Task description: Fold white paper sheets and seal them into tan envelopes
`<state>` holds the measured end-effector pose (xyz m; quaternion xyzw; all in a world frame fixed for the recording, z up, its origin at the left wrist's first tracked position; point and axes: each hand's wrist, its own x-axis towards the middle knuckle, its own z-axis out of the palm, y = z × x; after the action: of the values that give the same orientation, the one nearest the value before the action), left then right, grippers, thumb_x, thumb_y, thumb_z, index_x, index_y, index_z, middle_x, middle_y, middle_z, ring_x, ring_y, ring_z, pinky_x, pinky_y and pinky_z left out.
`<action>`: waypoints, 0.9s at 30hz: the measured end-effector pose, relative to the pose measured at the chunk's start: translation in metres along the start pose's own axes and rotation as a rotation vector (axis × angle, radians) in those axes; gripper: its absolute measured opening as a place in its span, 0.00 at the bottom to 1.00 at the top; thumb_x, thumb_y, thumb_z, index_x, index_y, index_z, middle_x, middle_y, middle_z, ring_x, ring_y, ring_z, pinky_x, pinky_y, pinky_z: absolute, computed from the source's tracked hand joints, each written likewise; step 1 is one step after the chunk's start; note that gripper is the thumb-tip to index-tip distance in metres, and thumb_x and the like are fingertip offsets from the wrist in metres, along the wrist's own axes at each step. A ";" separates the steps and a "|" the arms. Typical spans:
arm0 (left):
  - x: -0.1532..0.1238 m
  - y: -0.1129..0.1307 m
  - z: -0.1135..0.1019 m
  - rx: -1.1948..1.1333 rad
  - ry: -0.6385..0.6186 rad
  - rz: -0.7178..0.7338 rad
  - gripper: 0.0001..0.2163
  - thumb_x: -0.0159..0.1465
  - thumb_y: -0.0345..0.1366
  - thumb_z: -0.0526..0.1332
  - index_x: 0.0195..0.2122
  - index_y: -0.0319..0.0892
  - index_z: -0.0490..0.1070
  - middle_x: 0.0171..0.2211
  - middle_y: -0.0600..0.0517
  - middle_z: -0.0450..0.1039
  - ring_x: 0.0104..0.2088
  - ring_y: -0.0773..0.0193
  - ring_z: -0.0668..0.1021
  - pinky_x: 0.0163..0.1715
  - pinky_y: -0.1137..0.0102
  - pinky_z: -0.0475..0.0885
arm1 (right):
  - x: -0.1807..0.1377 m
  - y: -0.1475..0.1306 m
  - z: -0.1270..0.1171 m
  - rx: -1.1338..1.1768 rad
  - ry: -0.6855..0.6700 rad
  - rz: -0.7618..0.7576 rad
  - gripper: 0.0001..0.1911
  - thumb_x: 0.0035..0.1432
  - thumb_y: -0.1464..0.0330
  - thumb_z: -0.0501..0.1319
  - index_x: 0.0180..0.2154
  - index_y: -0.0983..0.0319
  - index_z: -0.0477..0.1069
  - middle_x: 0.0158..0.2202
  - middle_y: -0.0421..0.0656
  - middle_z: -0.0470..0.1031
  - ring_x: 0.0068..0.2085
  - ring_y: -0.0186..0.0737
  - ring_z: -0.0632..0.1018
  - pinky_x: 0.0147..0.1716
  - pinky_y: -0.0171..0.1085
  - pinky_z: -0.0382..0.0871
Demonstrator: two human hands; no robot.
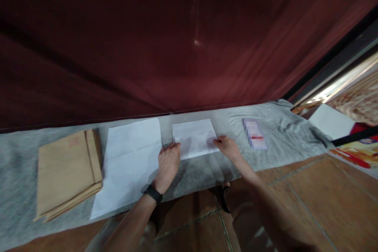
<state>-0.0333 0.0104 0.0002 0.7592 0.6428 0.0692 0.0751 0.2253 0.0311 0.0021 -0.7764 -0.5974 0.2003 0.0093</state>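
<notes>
A white sheet of paper (pixel 195 136), seemingly folded to a smaller size, lies on the grey cloth in front of me. My left hand (pixel 169 160), with a dark watch on the wrist, is closed at the sheet's left edge. At its right edge, the thumb and fingers of my right hand (pixel 228 146) pinch the paper. A larger white sheet (pixel 131 157) with a crease across it is spread just left of my left hand. Further left rests a stack of brown paper envelopes (pixel 66 169), overlapping that sheet's edge.
A blurred-out purple-and-white item (pixel 254 134) lies right of my right hand on the grey cloth (pixel 283 126). Behind the narrow surface hangs a dark red curtain (pixel 189 67). Brown floor tiles (pixel 307 197) lie below. White board (pixel 330 118) and printed material (pixel 357 153) are at far right.
</notes>
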 end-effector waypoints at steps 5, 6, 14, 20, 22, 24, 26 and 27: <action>0.003 0.000 0.000 0.015 -0.005 -0.003 0.18 0.70 0.29 0.48 0.54 0.43 0.75 0.48 0.42 0.79 0.47 0.54 0.80 0.52 0.60 0.70 | 0.001 -0.005 -0.002 -0.027 0.023 0.004 0.21 0.69 0.56 0.53 0.44 0.60 0.80 0.43 0.50 0.82 0.44 0.46 0.82 0.37 0.35 0.66; 0.004 0.000 -0.001 0.014 -0.009 -0.007 0.18 0.70 0.29 0.48 0.54 0.43 0.75 0.48 0.42 0.79 0.47 0.55 0.80 0.52 0.61 0.70 | 0.001 -0.006 -0.003 -0.029 0.024 0.009 0.21 0.69 0.56 0.53 0.45 0.60 0.79 0.44 0.50 0.82 0.45 0.46 0.82 0.37 0.35 0.66; 0.007 0.001 -0.001 0.030 0.030 -0.002 0.19 0.71 0.29 0.47 0.53 0.42 0.75 0.46 0.43 0.79 0.47 0.55 0.80 0.52 0.61 0.68 | 0.004 -0.012 -0.005 -0.034 0.031 0.041 0.22 0.69 0.54 0.53 0.47 0.59 0.79 0.45 0.51 0.82 0.46 0.48 0.82 0.39 0.36 0.69; 0.007 0.003 -0.006 0.009 0.027 -0.055 0.18 0.72 0.33 0.47 0.54 0.43 0.73 0.47 0.44 0.78 0.44 0.56 0.80 0.49 0.62 0.69 | 0.005 -0.013 -0.003 -0.044 0.045 0.040 0.21 0.69 0.55 0.53 0.47 0.59 0.79 0.45 0.51 0.82 0.46 0.48 0.82 0.40 0.37 0.70; 0.006 0.005 -0.008 0.025 0.037 -0.059 0.18 0.72 0.35 0.47 0.55 0.43 0.73 0.49 0.43 0.77 0.45 0.54 0.80 0.50 0.60 0.69 | 0.005 -0.012 -0.003 -0.042 0.064 0.026 0.20 0.69 0.56 0.53 0.47 0.59 0.79 0.45 0.50 0.82 0.46 0.48 0.82 0.40 0.36 0.69; 0.003 0.007 -0.009 0.062 0.073 -0.046 0.18 0.73 0.37 0.47 0.56 0.41 0.73 0.54 0.40 0.75 0.50 0.50 0.78 0.52 0.56 0.68 | 0.005 -0.012 -0.002 -0.043 0.074 0.018 0.20 0.69 0.56 0.54 0.46 0.59 0.80 0.45 0.50 0.82 0.46 0.48 0.82 0.40 0.36 0.69; 0.000 0.010 -0.008 0.087 0.131 -0.001 0.19 0.73 0.37 0.48 0.58 0.40 0.71 0.60 0.37 0.69 0.56 0.45 0.74 0.57 0.51 0.65 | 0.006 -0.011 -0.002 -0.044 0.071 0.015 0.21 0.69 0.56 0.53 0.46 0.60 0.80 0.45 0.50 0.82 0.46 0.47 0.82 0.40 0.35 0.69; -0.002 0.011 -0.006 0.089 0.163 0.039 0.19 0.73 0.36 0.48 0.60 0.39 0.70 0.64 0.37 0.66 0.59 0.44 0.72 0.60 0.49 0.62 | 0.006 -0.011 -0.002 -0.044 0.065 0.014 0.21 0.69 0.56 0.53 0.46 0.60 0.80 0.46 0.51 0.82 0.46 0.47 0.82 0.40 0.35 0.69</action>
<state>-0.0240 0.0071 0.0087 0.7660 0.6343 0.1035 -0.0125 0.2168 0.0402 0.0051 -0.7866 -0.5958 0.1619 0.0102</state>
